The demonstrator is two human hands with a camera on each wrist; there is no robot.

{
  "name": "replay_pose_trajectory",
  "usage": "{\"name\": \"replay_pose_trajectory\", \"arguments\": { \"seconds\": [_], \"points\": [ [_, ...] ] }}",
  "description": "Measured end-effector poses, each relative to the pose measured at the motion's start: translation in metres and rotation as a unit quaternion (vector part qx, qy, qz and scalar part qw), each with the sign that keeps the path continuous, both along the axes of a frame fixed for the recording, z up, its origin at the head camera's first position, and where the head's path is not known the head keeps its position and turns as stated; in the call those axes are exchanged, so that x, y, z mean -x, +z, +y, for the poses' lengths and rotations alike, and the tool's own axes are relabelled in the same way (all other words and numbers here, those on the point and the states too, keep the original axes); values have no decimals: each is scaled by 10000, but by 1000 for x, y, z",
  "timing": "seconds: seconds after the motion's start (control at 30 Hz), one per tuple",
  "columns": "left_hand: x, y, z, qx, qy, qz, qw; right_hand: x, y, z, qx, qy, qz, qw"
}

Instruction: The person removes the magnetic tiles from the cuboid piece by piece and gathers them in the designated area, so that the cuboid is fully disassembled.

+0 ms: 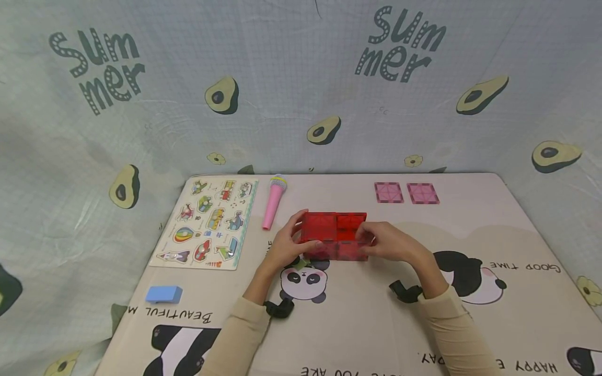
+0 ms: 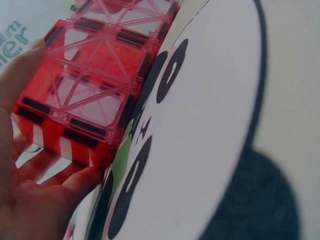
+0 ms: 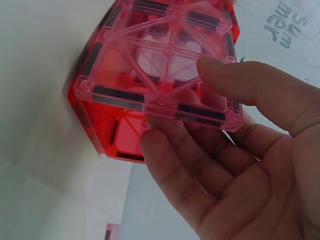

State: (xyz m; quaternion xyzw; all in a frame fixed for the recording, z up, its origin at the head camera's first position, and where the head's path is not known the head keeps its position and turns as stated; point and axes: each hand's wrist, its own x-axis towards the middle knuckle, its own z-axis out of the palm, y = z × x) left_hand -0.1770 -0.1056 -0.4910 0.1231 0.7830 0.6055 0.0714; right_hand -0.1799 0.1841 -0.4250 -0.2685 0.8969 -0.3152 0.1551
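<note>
A box built of red translucent magnetic tiles (image 1: 319, 225) stands on the table near the panda print, with pink-framed square tiles along its front. My left hand (image 1: 285, 246) grips its left end, the thumb at the front and the fingers around the side. In the left wrist view the hand (image 2: 55, 195) lies against the box's end wall. My right hand (image 1: 392, 242) pinches the front right tile (image 3: 117, 94), thumb on its outer face and fingers behind it. This tile's lower edge in the right wrist view stands out from the red wall, and the box's top right part is uncovered.
Two pink square tiles (image 1: 388, 192) lie at the back right. A pink toy microphone (image 1: 274, 203) and a vehicle puzzle board (image 1: 204, 222) lie to the left, with a blue block (image 1: 163, 294) nearer the front. A printed curtain (image 1: 282, 78) hangs behind the table.
</note>
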Motion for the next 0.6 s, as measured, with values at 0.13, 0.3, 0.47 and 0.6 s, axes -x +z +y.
{"name": "replay_pose_trajectory", "arguments": {
  "seconds": [0.13,0.3,0.47,0.6],
  "points": [
    [0,-1,-1,-9,8,-9,10000,0,0,0,-31,32,20,10000],
    [0,-1,-1,-53,-12,-26,10000,1,-1,1,-42,38,2,10000],
    [0,-1,-1,-75,-34,-29,10000,1,0,1,-74,29,-32,10000],
    [0,0,-1,-82,-50,-52,9999,2,0,1,-66,48,-105,9999]
  ]
}}
